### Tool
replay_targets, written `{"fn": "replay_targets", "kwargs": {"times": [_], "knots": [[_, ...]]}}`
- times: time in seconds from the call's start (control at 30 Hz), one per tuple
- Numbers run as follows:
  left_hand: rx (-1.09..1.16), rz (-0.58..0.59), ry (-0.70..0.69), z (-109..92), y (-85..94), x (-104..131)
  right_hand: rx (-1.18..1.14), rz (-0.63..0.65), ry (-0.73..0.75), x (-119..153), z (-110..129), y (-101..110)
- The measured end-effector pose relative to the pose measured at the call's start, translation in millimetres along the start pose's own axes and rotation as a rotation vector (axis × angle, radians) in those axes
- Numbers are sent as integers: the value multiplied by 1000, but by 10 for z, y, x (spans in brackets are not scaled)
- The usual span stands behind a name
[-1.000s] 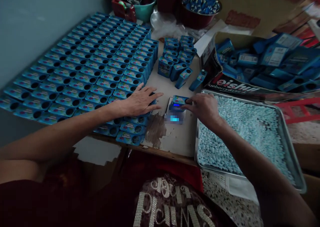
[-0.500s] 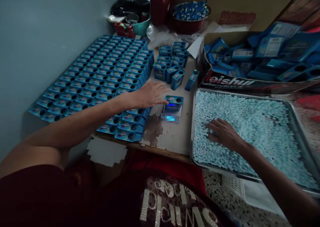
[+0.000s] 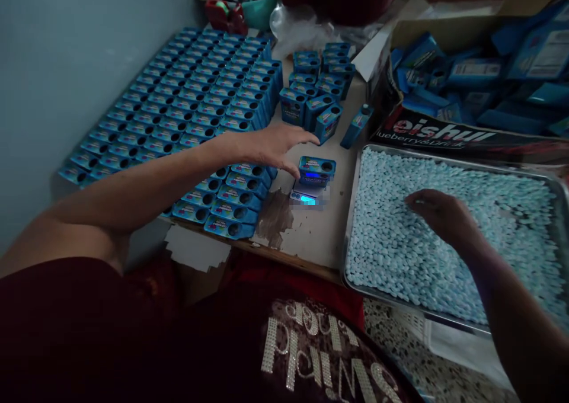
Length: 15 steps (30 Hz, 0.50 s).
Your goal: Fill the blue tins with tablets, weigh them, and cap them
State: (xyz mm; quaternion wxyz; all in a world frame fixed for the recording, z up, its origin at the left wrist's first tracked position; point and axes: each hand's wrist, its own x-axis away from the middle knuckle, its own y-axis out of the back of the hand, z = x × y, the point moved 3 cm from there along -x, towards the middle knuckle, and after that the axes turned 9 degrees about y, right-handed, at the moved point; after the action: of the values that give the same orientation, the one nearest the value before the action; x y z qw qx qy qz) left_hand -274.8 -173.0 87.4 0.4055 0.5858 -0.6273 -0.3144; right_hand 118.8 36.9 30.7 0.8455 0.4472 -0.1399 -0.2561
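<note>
A blue box with a dark round hole [image 3: 316,169] stands on a small scale [image 3: 306,197] with a glowing display. Just left of that box is my left hand [image 3: 278,147], thumb and fingers apart, holding nothing. Over the metal tray [image 3: 350,237] of pale blue pieces [image 3: 400,261], my right hand [image 3: 440,213] has its fingertips pinched together; what they hold, if anything, is too small to make out. Rows of similar blue boxes [image 3: 182,104] fill the table's left side, partly behind my left forearm.
Several more blue boxes [image 3: 293,106] stand behind the scale, one [image 3: 357,127] apart at their right. A carton [image 3: 444,131] of blue boxes sits behind the tray. Farther back are a teal basin [image 3: 262,12], clear plastic [image 3: 297,29] and a dark red bowl [image 3: 360,3].
My right hand has lifted from the pale pieces, its fingers now pinched. My left hand has opened wider and drawn slightly off the box on the scale. The view has shifted.
</note>
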Motion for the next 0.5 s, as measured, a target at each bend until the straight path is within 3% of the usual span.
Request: {"fn": "replay_targets", "kwargs": {"times": [0.07,0.27,0.37,0.5], "knots": [[51,34,-3,28,-44,-51,67,34,-33,-40,89,7],[66,82,-7,87,-185,-82,-31,167,-177,-257,438,30],[81,70,-14,86,-249,-73,-80,187,-148,-413,715,18],[74,45,0,70,-312,-82,-73,142,8,-661,1221,20]]}}
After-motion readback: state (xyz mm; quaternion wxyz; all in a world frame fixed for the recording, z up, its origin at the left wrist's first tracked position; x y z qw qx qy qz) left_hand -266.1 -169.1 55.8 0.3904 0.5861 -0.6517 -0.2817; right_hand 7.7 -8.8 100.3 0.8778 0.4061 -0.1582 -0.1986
